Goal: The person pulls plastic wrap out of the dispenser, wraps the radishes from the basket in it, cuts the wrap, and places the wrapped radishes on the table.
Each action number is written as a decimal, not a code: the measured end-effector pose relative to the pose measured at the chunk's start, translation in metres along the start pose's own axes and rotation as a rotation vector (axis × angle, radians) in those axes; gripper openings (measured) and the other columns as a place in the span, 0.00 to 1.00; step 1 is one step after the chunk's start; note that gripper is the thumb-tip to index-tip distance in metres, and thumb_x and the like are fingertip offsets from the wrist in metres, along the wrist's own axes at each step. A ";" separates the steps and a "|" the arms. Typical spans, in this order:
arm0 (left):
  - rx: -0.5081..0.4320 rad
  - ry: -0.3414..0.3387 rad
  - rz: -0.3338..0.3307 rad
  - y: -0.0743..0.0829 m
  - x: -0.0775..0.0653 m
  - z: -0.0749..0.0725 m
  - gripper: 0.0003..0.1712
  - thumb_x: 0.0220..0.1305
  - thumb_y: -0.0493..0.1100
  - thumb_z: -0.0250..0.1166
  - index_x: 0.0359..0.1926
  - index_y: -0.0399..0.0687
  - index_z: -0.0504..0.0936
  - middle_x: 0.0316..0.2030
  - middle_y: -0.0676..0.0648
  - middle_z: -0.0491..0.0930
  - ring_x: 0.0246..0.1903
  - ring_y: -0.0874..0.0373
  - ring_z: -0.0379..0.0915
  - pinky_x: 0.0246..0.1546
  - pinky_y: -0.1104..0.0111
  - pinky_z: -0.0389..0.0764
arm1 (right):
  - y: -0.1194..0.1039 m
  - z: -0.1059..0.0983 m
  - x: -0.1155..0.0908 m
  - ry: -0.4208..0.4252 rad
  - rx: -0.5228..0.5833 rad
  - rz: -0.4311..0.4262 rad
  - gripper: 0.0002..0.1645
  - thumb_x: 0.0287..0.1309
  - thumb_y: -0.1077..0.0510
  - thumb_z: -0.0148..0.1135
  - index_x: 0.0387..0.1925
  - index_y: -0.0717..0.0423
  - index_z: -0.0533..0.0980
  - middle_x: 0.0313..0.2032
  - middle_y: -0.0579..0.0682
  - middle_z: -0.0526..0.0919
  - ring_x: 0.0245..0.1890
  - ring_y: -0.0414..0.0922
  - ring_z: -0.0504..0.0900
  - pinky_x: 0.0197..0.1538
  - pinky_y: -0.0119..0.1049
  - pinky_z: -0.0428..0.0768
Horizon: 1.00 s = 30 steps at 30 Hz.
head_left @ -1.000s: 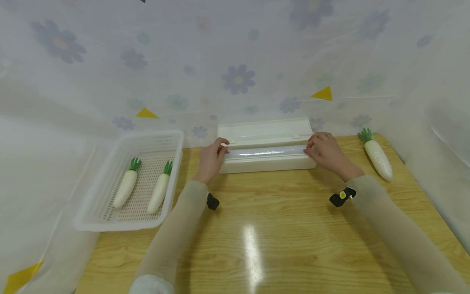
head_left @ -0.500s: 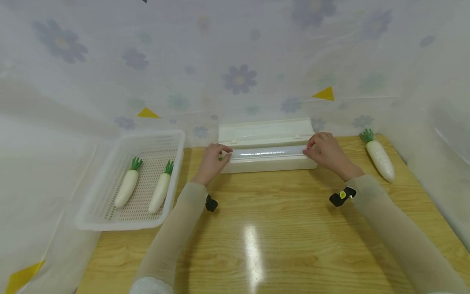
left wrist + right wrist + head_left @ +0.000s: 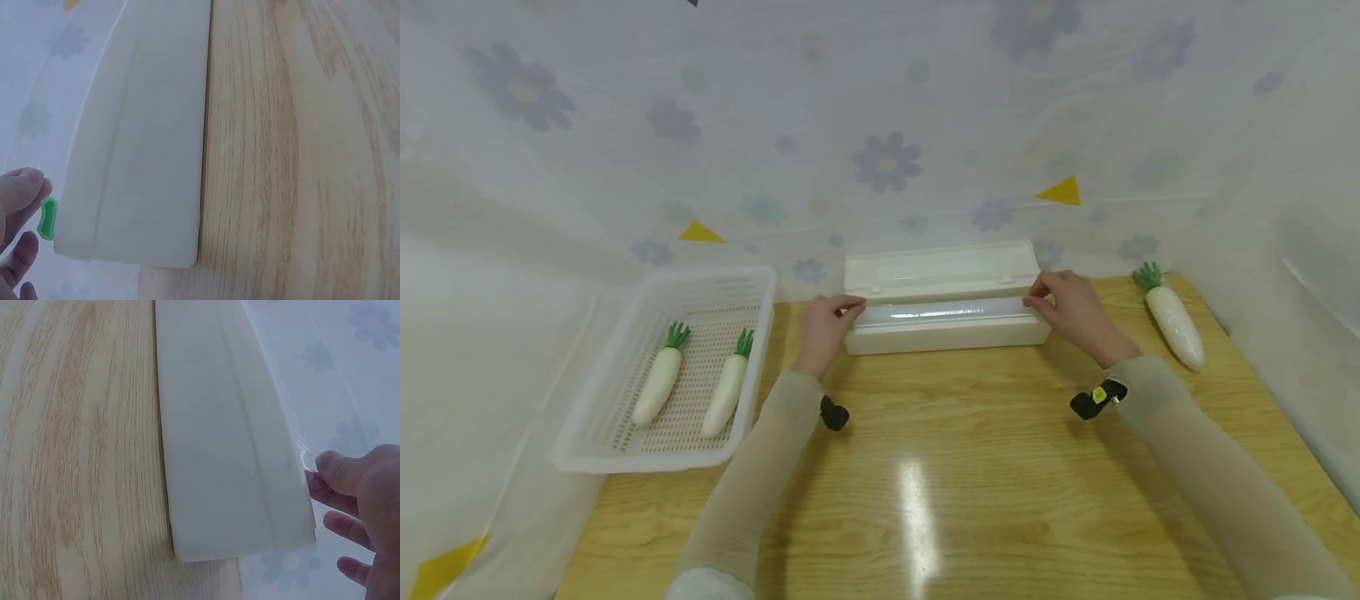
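Note:
A white cling film box (image 3: pixel 947 337) sits at the back middle of the table, its lid (image 3: pixel 940 265) tipped back. Shiny cling film (image 3: pixel 936 311) lies along the roll inside. At the left end, my left hand (image 3: pixel 822 333) pinches the film's edge between thumb and forefinger. A small green piece (image 3: pixel 47 219) juts from the box end beside those fingers. My right hand (image 3: pixel 1075 317) pinches the film's right corner; a clear film edge (image 3: pixel 303 453) shows at its fingertips in the right wrist view.
A white plastic basket (image 3: pixel 568 450) on the left holds two white radishes (image 3: pixel 658 387) with green tops. Another white radish (image 3: pixel 1176 327), glossy as if wrapped, lies at the back right. A flower-patterned sheet (image 3: pixel 880 100) hangs behind the wooden table (image 3: pixel 1000 500).
My left hand moved in over the roll's left end, then back out to the left, its fingertips coming together. The right hand stayed at the right end with only a slight shift.

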<state>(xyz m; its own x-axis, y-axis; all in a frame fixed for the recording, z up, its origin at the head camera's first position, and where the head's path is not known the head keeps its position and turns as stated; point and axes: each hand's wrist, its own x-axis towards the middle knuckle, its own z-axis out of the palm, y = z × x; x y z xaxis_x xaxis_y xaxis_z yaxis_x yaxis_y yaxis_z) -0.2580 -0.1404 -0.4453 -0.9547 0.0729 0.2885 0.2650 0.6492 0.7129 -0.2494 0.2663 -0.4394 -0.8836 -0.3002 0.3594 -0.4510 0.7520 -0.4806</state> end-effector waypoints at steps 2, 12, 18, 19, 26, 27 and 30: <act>0.011 0.010 -0.009 0.002 0.001 -0.001 0.11 0.70 0.45 0.71 0.49 0.48 0.92 0.41 0.46 0.89 0.32 0.52 0.73 0.34 0.65 0.71 | 0.000 -0.001 0.000 0.031 0.014 -0.003 0.06 0.69 0.62 0.67 0.37 0.61 0.79 0.36 0.62 0.86 0.44 0.64 0.79 0.54 0.65 0.72; -0.127 0.017 -0.079 0.001 0.002 -0.007 0.12 0.72 0.45 0.69 0.49 0.44 0.91 0.45 0.44 0.90 0.43 0.51 0.85 0.44 0.58 0.84 | 0.004 -0.008 0.004 0.062 0.151 0.103 0.07 0.71 0.59 0.66 0.40 0.61 0.82 0.39 0.60 0.86 0.45 0.58 0.79 0.49 0.55 0.73; -0.210 0.031 -0.113 0.004 0.005 -0.014 0.15 0.72 0.47 0.68 0.52 0.44 0.90 0.48 0.46 0.89 0.50 0.52 0.84 0.50 0.56 0.84 | 0.006 -0.013 0.008 0.103 0.252 0.201 0.12 0.72 0.53 0.67 0.40 0.59 0.84 0.41 0.61 0.88 0.48 0.54 0.77 0.53 0.56 0.73; -0.216 0.036 -0.111 0.005 0.005 -0.015 0.15 0.72 0.48 0.69 0.51 0.44 0.91 0.48 0.46 0.90 0.51 0.52 0.84 0.51 0.56 0.84 | 0.006 -0.014 0.008 0.112 0.265 0.213 0.13 0.72 0.52 0.67 0.41 0.59 0.84 0.41 0.60 0.89 0.48 0.53 0.77 0.54 0.56 0.72; -0.267 0.011 -0.127 0.011 0.007 -0.023 0.18 0.70 0.51 0.70 0.51 0.44 0.91 0.47 0.49 0.89 0.50 0.54 0.83 0.54 0.55 0.82 | 0.005 -0.023 0.012 0.075 0.233 0.200 0.18 0.73 0.52 0.65 0.54 0.61 0.84 0.43 0.62 0.88 0.51 0.55 0.73 0.55 0.56 0.69; -0.268 0.002 -0.129 0.012 0.008 -0.025 0.18 0.69 0.52 0.70 0.51 0.44 0.91 0.47 0.49 0.89 0.49 0.54 0.82 0.54 0.54 0.81 | 0.004 -0.024 0.012 0.061 0.219 0.198 0.19 0.74 0.52 0.64 0.55 0.62 0.84 0.45 0.63 0.87 0.52 0.56 0.73 0.54 0.56 0.69; -0.267 -0.021 -0.128 0.013 0.009 -0.028 0.19 0.69 0.53 0.71 0.50 0.44 0.91 0.47 0.49 0.89 0.49 0.54 0.82 0.54 0.54 0.81 | 0.002 -0.029 0.011 0.015 0.220 0.212 0.21 0.74 0.49 0.63 0.53 0.63 0.85 0.50 0.64 0.83 0.53 0.58 0.71 0.53 0.58 0.69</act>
<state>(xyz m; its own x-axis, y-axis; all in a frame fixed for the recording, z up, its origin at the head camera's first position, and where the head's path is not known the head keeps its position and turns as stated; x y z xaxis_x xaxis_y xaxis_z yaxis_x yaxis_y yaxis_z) -0.2597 -0.1530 -0.4156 -0.9845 0.0206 0.1744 0.1660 0.4325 0.8862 -0.2564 0.2812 -0.4131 -0.9597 -0.1402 0.2436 -0.2746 0.6517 -0.7070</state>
